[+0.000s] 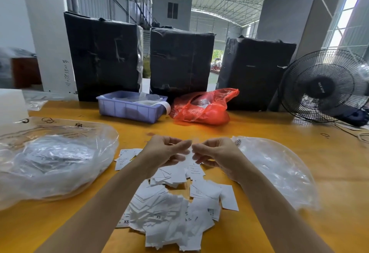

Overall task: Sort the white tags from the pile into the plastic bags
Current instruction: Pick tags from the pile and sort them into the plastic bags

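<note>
A pile of white tags point(171, 212) lies spread on the yellow table point(279, 129) in front of me, some printed XS. My left hand point(165, 151) and my right hand point(215, 153) are raised above the pile's far end, fingertips almost meeting. Between them they pinch a small white tag point(191, 154), which is blurred. A clear plastic bag point(54, 163) with tags inside lies at the left. Another clear plastic bag point(275, 169), flatter, lies at the right.
A purple plastic bin point(129, 109) and a red plastic bag point(203, 107) sit at the back of the table. Three black wrapped boxes point(179, 61) stand behind them. A black fan point(323, 87) stands at the right, with rubber bands point(324, 135) near it.
</note>
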{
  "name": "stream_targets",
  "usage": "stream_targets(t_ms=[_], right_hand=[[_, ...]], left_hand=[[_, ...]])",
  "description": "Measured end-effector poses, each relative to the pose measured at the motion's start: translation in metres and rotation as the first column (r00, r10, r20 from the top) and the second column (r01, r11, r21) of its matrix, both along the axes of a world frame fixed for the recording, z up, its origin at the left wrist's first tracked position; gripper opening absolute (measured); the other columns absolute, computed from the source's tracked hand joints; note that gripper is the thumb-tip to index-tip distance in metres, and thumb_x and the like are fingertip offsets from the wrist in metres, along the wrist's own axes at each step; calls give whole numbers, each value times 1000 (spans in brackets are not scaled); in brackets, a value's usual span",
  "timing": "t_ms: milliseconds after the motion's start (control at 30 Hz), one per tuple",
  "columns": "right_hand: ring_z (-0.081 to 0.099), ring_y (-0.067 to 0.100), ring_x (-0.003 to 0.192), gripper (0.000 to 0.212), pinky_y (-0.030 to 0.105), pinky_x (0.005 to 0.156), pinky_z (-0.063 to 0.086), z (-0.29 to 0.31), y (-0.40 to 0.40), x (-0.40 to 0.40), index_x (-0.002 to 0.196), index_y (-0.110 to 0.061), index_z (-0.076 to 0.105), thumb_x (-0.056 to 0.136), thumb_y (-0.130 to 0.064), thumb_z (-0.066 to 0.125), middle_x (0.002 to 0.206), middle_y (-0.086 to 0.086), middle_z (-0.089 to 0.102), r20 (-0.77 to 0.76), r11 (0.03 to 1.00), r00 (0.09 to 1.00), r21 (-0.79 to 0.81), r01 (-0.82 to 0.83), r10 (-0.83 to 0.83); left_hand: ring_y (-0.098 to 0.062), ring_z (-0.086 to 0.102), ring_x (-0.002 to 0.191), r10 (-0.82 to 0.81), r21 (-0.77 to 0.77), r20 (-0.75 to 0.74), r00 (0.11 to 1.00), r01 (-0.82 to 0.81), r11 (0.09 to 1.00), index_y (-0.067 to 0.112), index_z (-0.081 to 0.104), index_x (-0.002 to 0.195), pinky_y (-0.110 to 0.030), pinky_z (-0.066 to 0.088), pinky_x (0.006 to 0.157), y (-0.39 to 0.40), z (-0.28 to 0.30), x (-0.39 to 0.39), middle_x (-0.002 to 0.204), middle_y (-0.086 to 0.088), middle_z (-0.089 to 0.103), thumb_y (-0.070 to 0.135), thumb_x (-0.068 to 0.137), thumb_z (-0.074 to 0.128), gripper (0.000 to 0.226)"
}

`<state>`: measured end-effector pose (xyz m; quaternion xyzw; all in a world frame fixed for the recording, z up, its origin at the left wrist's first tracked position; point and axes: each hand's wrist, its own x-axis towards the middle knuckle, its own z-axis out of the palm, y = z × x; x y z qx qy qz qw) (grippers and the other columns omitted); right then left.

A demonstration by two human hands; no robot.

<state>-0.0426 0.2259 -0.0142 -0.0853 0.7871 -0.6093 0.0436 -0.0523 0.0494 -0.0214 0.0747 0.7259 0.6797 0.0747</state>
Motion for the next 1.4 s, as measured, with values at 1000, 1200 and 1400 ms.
stream_targets(t_ms=[1000, 1200, 1400], right_hand=[[63, 15, 61, 20, 32, 62, 51, -33, -15, -14, 75, 2, 67, 90, -4, 56, 74, 16, 68, -239, 968, 961, 171, 184, -140], [72, 23, 73, 4, 23, 64, 56, -18, -5, -9, 88, 0, 63, 88, -2, 60, 80, 14, 74, 129, 951, 991, -305, 54, -15], [70, 18, 68, 16, 21, 59, 55, -10, -4, -8, 92, -1, 64, 78, -4, 70, 76, 11, 73, 153, 925, 988, -378, 30, 30]], left_hand=[[-3, 59, 48, 298, 66, -21, 954, -296, 953, 5, 69, 83, -13, 46, 44, -22, 0, -13, 61, 1, 71, 19, 78, 75, 16], [-11, 65, 63, 275, 59, 20, 961, -276, 959, -1, 70, 90, -14, 48, 47, -18, 1, -10, 76, -5, 73, 21, 78, 74, 25], [-9, 67, 57, 213, 101, 66, 975, -219, 971, -1, 67, 90, -15, 48, 46, -16, 6, -6, 76, -9, 73, 16, 73, 76, 26]])
